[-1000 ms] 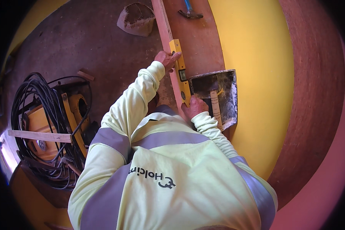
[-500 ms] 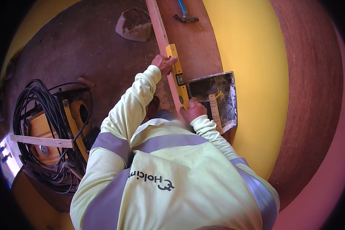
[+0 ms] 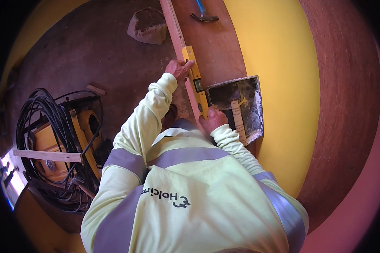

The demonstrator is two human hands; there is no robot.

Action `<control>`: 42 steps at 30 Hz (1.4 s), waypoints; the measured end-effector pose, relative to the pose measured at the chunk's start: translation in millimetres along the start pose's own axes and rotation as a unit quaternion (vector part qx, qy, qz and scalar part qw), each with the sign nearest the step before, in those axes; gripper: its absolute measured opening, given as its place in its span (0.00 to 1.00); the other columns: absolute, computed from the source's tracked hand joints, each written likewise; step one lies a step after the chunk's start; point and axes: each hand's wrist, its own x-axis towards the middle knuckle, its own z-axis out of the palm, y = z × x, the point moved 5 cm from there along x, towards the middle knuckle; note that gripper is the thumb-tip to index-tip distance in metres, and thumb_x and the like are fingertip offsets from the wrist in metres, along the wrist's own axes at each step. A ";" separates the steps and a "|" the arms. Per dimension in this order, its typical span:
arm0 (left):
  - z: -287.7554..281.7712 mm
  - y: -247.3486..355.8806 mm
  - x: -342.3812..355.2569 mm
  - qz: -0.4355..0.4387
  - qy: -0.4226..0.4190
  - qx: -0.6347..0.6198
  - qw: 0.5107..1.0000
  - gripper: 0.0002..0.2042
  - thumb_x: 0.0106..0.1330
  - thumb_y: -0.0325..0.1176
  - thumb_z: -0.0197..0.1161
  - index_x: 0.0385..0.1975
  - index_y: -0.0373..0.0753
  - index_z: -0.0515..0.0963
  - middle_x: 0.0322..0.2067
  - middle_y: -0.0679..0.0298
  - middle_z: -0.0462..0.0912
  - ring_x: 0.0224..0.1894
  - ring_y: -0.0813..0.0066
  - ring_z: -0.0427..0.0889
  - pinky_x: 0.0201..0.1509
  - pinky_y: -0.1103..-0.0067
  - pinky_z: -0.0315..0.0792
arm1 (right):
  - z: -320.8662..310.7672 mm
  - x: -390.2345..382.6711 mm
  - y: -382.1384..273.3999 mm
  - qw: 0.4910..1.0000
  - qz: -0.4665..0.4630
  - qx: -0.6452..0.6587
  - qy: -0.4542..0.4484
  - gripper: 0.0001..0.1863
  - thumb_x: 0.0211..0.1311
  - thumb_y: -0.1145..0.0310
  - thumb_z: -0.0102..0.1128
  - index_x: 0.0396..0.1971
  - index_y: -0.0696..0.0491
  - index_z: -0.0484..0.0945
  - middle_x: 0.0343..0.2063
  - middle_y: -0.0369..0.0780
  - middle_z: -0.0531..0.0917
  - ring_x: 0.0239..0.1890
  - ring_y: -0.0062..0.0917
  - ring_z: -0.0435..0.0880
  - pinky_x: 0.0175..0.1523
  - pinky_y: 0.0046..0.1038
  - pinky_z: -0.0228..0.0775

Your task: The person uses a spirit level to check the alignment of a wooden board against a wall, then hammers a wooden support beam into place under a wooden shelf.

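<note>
A yellow spirit level (image 3: 195, 79) lies lengthwise along a long pinkish wooden board (image 3: 172, 21). My left hand (image 3: 179, 70) is closed round the far part of the level, thumb lying across its top. Closer to my body, my right hand (image 3: 214, 119) grips the level's near end, its fingers partly hidden. Just right of the level, a grimy rectangular tub (image 3: 257, 99) holds a pale printed strip (image 3: 238, 118) and a small yellow piece.
A claw hammer (image 3: 204, 17) with a blue handle lies at the far right of the board. Left of the board sits an open sack (image 3: 147, 31). Black cable coils (image 3: 50, 114) hang over a yellow machine (image 3: 50, 135), with a wooden slat (image 3: 48, 155) across it. A yellow wall (image 3: 278, 84) rises on the right.
Both hands keep their hold on the level, which stays along the board. The whole view has shifted only slightly.
</note>
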 end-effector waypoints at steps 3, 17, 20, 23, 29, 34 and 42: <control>1.7 4.0 -4.0 -0.014 -0.002 -0.007 1.000 0.24 0.66 0.49 0.55 0.45 0.31 0.79 0.35 0.58 0.83 0.35 0.71 0.83 0.41 0.77 0.78 | 1.8 -0.6 3.9 1.000 0.003 0.014 0.000 0.17 0.45 0.58 0.62 0.26 0.58 0.73 0.24 0.52 0.80 0.28 0.50 0.80 0.34 0.44 0.74; 1.8 -0.3 -4.7 -0.011 -0.003 -0.035 0.999 0.24 0.66 0.49 0.56 0.47 0.30 0.77 0.39 0.57 0.82 0.39 0.68 0.82 0.43 0.73 0.78 | -1.4 -1.0 0.7 1.000 -0.007 0.013 0.008 0.17 0.44 0.58 0.62 0.24 0.58 0.72 0.23 0.53 0.80 0.27 0.49 0.80 0.34 0.44 0.73; 1.6 -0.2 -4.1 -0.017 -0.004 -0.042 0.999 0.24 0.66 0.49 0.56 0.46 0.30 0.77 0.38 0.57 0.83 0.39 0.68 0.83 0.43 0.73 0.78 | -0.7 -0.5 1.0 1.000 -0.007 0.012 0.005 0.17 0.44 0.58 0.62 0.25 0.58 0.73 0.24 0.53 0.80 0.27 0.49 0.80 0.34 0.44 0.74; 0.4 2.1 -2.6 -0.028 -0.012 -0.045 0.999 0.25 0.65 0.49 0.56 0.46 0.30 0.77 0.38 0.57 0.83 0.38 0.69 0.83 0.41 0.75 0.79 | -2.3 0.3 0.3 1.000 -0.002 0.014 -0.007 0.18 0.44 0.57 0.61 0.26 0.58 0.73 0.25 0.54 0.80 0.28 0.50 0.80 0.35 0.44 0.74; -0.5 -0.9 1.5 -0.026 -0.019 -0.035 0.999 0.24 0.66 0.49 0.56 0.45 0.29 0.78 0.36 0.57 0.83 0.36 0.70 0.83 0.39 0.76 0.79 | 0.4 2.0 4.8 0.999 0.001 0.016 -0.027 0.19 0.44 0.57 0.61 0.27 0.58 0.73 0.26 0.54 0.80 0.30 0.51 0.80 0.36 0.44 0.74; -0.8 2.1 -1.8 -0.021 -0.015 -0.031 0.999 0.24 0.65 0.48 0.56 0.45 0.29 0.78 0.36 0.58 0.83 0.35 0.71 0.83 0.39 0.76 0.79 | -2.8 1.1 1.0 0.999 -0.006 -0.004 -0.039 0.20 0.47 0.55 0.61 0.27 0.59 0.73 0.25 0.54 0.80 0.29 0.49 0.81 0.37 0.44 0.74; -0.5 5.2 -3.8 -0.023 -0.016 -0.046 0.999 0.24 0.65 0.49 0.57 0.45 0.30 0.78 0.36 0.59 0.83 0.36 0.70 0.83 0.41 0.75 0.78 | -0.8 2.4 3.8 0.999 -0.013 0.004 -0.035 0.20 0.46 0.55 0.61 0.27 0.59 0.73 0.25 0.54 0.80 0.29 0.49 0.81 0.37 0.44 0.74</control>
